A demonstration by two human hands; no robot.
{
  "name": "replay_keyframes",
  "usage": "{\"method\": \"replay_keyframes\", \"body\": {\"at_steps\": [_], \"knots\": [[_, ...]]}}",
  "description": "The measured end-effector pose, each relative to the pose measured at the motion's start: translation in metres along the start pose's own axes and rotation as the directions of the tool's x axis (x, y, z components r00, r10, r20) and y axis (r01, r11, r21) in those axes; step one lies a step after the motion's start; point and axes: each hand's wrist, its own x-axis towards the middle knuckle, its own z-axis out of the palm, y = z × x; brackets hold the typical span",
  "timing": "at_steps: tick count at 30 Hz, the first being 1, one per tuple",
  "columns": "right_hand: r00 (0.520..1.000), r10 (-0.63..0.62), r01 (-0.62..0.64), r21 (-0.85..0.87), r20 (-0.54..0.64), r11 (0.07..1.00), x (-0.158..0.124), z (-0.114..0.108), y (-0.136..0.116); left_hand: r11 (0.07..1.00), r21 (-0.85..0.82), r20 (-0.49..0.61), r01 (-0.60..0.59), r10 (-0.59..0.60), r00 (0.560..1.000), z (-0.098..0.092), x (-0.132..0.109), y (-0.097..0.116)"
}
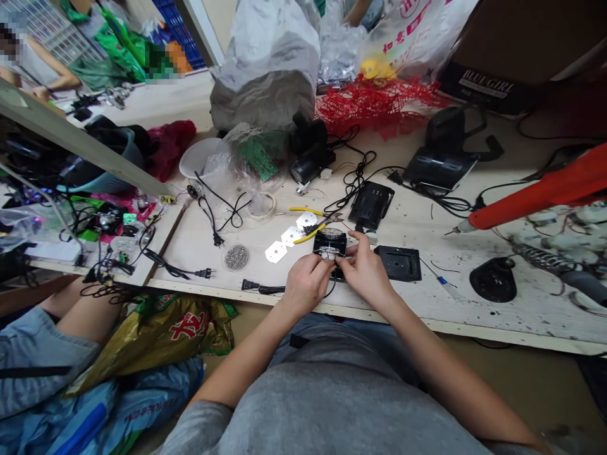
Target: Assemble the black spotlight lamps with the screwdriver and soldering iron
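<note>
Head view: black housing [331, 241] sits on the bench [448, 249] near the front edge, right in front of me, open side up. My right hand [364, 268] grips its right side, fingers curled against it. My left hand [307, 281] has its fingertips pinched together at the near left corner; can't tell if they're on a thin wire or the rim.

Risks, my read: thin wires inside could get pulled off or trapped if I tug or press while the fingers block the view. Black cord [271, 290] lies by my left hand; a snag would drag the housing. Yellow-handled pliers [336, 217] lie just beyond, across the white hexagonal plates [275, 251]; a knock could scratch or shift those. Dish of small metal bits [236, 258] is left; a swept elbow spills it. Red power screwdriver [535, 189] is well apart, right, tip toward me-side clutter; low hazard.
</note>
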Motion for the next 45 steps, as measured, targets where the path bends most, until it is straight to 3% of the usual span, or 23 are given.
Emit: {"method": "replay_keyframes", "body": {"at_steps": [3,6,10,12,17,21,27,30,37,42,45], "knots": [[0.987,0.126,-0.127,0.005,0.103,0.992,0.005,-0.004,-0.003,0.997,-0.083,-0.029,-0.007,0.005,1.000,0.000,-0.002,0.000],[0.977,0.129,-0.128,-0.014,0.171,0.992,0.003,-0.010,-0.007,0.989,-0.145,-0.053,-0.028,0.021,0.998,-0.004,-0.006,0.002],[0.997,-0.053,0.055,-0.043,0.051,0.998,-0.022,-0.016,-0.013,0.966,-0.259,-0.030,-0.024,0.017,0.999,-0.014,-0.018,0.008],[0.981,-0.188,0.185,-0.078,-0.037,0.980,-0.039,-0.017,-0.016,0.958,-0.285,-0.022,-0.037,0.032,0.999,-0.018,-0.025,0.012],[0.922,-0.367,0.333,-0.229,-0.122,0.915,-0.064,-0.015,-0.021,0.986,-0.137,-0.176,-0.099,0.074,0.982,-0.025,-0.041,0.022],[0.898,-0.415,0.348,-0.336,-0.149,0.875,-0.069,-0.013,-0.022,0.987,-0.146,-0.260,-0.069,0.029,0.965,-0.026,-0.047,0.029],[0.852,-0.486,0.373,-0.429,-0.192,0.823,-0.075,-0.007,-0.024,0.971,-0.239,-0.260,0.005,-0.069,0.963,-0.021,-0.040,0.036],[0.848,-0.489,0.372,-0.426,-0.206,0.825,-0.077,-0.006,-0.023,0.955,-0.293,-0.241,0.052,-0.127,0.962,-0.021,-0.037,0.036],[0.853,-0.474,0.379,-0.365,-0.219,0.850,-0.076,-0.006,-0.017,0.922,-0.387,-0.208,0.018,-0.107,0.972,-0.023,-0.037,0.034],[0.864,-0.458,0.370,-0.354,-0.210,0.859,-0.076,-0.011,-0.018,0.886,-0.457,-0.189,0.085,-0.189,0.964,-0.023,-0.033,0.035],[0.833,-0.493,0.392,-0.362,-0.252,0.846,-0.081,-0.021,-0.024,0.881,-0.461,-0.187,0.107,-0.215,0.959,-0.023,-0.032,0.036]]}}
